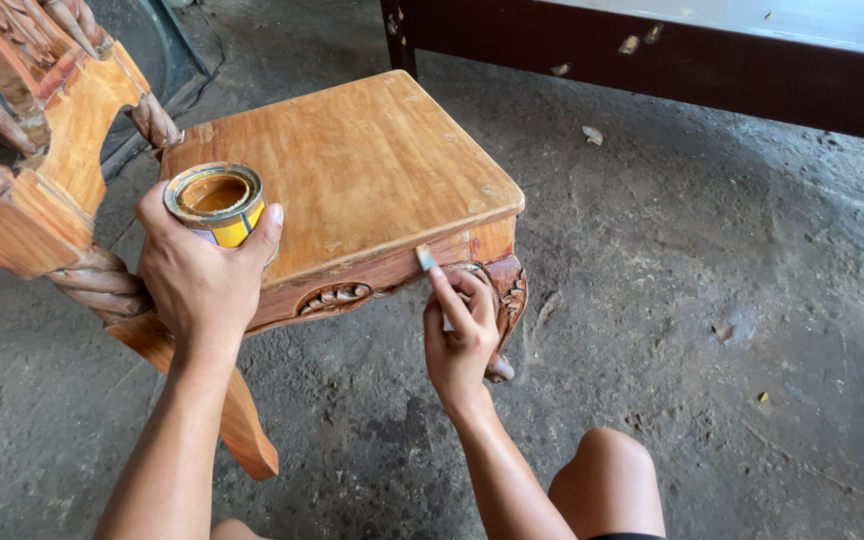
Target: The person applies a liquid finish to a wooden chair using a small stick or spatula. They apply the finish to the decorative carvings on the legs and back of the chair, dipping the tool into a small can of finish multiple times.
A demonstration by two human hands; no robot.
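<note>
- Left hand gripped a small round open yellow tin, left of centre, on the carved wooden chair seat.
- Right hand pinched a small pale scraper against the seat's front edge, centre frame.

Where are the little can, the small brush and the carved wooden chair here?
Can [217, 205]: head view, point on its yellow side wall, below the open rim.
Brush [426, 259]: head view, point on its pale tip touching the seat's front edge.
Chair [372, 160]: head view, point on the flat seat top.
</note>
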